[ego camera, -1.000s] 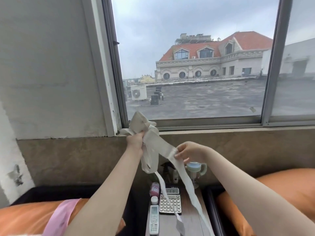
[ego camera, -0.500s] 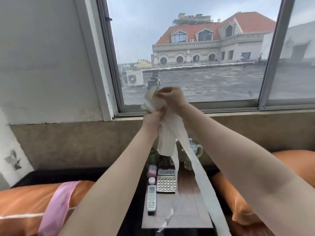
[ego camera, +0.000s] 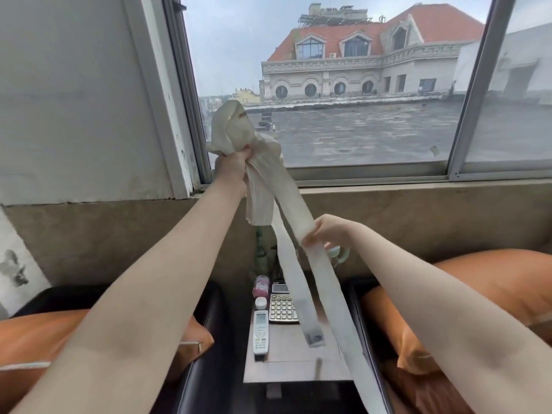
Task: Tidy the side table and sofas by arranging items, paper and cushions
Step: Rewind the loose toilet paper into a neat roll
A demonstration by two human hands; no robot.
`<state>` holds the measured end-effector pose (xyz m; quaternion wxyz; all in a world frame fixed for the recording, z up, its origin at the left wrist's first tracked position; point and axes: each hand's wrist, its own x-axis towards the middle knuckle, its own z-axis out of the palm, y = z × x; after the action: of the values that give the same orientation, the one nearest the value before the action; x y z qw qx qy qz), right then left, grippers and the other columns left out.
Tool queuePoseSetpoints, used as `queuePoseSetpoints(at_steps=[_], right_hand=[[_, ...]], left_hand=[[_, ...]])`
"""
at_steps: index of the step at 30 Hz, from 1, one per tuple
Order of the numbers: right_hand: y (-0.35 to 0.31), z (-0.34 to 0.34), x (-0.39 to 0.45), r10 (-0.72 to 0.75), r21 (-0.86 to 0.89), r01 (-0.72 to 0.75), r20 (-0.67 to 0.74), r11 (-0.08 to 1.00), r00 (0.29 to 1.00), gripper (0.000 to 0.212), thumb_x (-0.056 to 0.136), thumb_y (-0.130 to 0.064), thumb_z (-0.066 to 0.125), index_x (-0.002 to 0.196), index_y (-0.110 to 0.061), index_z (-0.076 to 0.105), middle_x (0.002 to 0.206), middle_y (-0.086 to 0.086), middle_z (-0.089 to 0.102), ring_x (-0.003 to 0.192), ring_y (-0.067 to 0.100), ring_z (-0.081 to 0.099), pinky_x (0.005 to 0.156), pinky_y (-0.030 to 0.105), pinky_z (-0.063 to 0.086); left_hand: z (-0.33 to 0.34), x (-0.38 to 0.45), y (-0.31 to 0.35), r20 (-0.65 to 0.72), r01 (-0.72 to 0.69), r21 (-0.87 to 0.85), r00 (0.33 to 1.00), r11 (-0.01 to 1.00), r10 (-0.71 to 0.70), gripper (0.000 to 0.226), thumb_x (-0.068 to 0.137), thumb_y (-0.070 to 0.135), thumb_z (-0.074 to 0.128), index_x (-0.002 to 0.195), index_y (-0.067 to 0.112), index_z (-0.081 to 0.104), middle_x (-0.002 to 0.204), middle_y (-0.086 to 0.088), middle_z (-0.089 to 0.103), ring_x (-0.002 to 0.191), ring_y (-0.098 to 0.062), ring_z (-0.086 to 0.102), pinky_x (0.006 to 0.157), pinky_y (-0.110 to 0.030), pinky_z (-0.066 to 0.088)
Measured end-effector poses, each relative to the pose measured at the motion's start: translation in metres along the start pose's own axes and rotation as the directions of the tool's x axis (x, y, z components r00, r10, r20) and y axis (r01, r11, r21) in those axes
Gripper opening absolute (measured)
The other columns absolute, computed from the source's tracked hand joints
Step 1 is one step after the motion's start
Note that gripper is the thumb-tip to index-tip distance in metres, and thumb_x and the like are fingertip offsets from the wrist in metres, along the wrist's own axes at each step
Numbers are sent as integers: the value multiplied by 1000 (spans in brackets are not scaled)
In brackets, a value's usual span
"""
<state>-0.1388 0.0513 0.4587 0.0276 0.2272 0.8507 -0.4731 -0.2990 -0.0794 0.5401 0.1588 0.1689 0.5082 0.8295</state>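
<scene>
Left hand: the left hand is reaching up toward 11 o'clock of the view, fingers curled tight around a bunched wad of the paper strip, in front of the window.
Right hand: the right hand is sitting lower, toward 4 o'clock from the left hand, thumb and fingers pinching the strip where it is coming down flat from the wad.
Paper strip: it is bulging above the left fist, running slantwise to the right hand, then trailing on toward 5 o'clock and passing out of view at the bottom edge; a second band is hanging from the wad, its end dangling over the side table, whether touching it I cannot tell.
Side table: it is standing at 6 o'clock, between the two sofas.
Remote control: it is lying along the table's left edge.
Calculator: it is lying just right of the remote's far end, partly behind the hanging band.
Pink bottle: it is standing at the table's far left, with a small white cap just in front of it.
Left cushion: an orange cushion is lying on the dark sofa at 8 o'clock, mostly behind the left arm.
Right cushion: another orange one is lying on the sofa at 4 o'clock, under the right arm.
</scene>
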Motion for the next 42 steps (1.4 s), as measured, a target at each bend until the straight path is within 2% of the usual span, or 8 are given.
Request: queuePoseSetpoints(at_steps=[15, 22, 28, 32, 35, 37, 40, 42], right_hand=[[-24, -29, 12, -97, 70, 107, -132, 992, 986, 20, 81, -11, 72, 100, -7, 69, 91, 1, 69, 85, 11, 64, 70, 23, 50], [-73, -42, 2, -223, 157, 242, -130, 957, 966, 13, 90, -7, 54, 90, -11, 66, 81, 1, 66, 74, 12, 62, 69, 26, 50], [-140, -30, 21, -317, 70, 409, -517, 910, 795, 8, 83, -12, 67, 86, -5, 70, 68, -1, 59, 63, 10, 51, 64, 23, 41], [-150, -24, 38, -331, -45, 379, -589, 924, 737, 15, 83, -1, 59, 88, -1, 73, 36, -14, 46, 44, 2, 43, 48, 16, 33], [-134, -22, 32, -341, -49, 370, -513, 928, 788, 34, 85, -18, 67, 116, -6, 62, 91, -1, 65, 85, 13, 60, 78, 23, 46], [-104, -26, 21, -252, 130, 300, -295, 945, 922, 72, 86, -36, 66, 145, -13, 32, 139, 5, 43, 126, 23, 46, 99, 30, 40], [-53, -16, 15, -121, 95, 111, 109, 989, 987, 89, 86, -53, 57, 151, -21, 6, 156, -1, 18, 141, 22, 25, 111, 50, 27], [-30, 4, 18, -18, -87, 36, 206, 996, 978, 69, 93, -39, 52, 148, -12, 20, 146, -2, 35, 139, 21, 29, 114, 51, 22]], left_hand=[[-12, 1, -1, -61, 6, 61, 998, 998, -3, 5, 88, 7, 64, 89, 11, 62, 86, -5, 66, 80, -24, 64, 85, -44, 53], [-19, 0, -18, -183, 72, 358, 983, 931, -6, 32, 91, 5, 58, 121, -3, 54, 108, -18, 62, 98, -31, 61, 91, -43, 51], [8, -47, -44, 437, 254, -109, 880, 961, -183, 41, 98, 45, 37, 109, 12, 59, 94, -7, 65, 87, -22, 62, 78, -35, 48], [24, -65, -60, 442, 145, -17, 889, 989, -123, 22, 96, 19, 52, 114, 8, 57, 95, -9, 64, 83, -20, 65, 67, -30, 56], [25, -56, -58, 248, 104, 41, 962, 994, -111, 15, 82, -1, 65, 93, 8, 61, 79, -7, 65, 68, -18, 65, 66, -30, 56], [12, -47, -47, 184, 132, 28, 974, 991, -135, 10, 90, 0, 55, 88, 7, 62, 73, -6, 66, 57, -14, 65, 59, -25, 55], [-12, -27, -29, 109, 192, -69, 977, 979, -184, 21, 99, 9, 41, 90, 7, 59, 81, -7, 62, 67, -18, 63, 63, -28, 53], [-21, -18, -18, 32, 190, -112, 982, 975, -188, 22, 100, 9, 40, 86, 8, 57, 79, -7, 59, 70, -20, 59, 68, -30, 49]])
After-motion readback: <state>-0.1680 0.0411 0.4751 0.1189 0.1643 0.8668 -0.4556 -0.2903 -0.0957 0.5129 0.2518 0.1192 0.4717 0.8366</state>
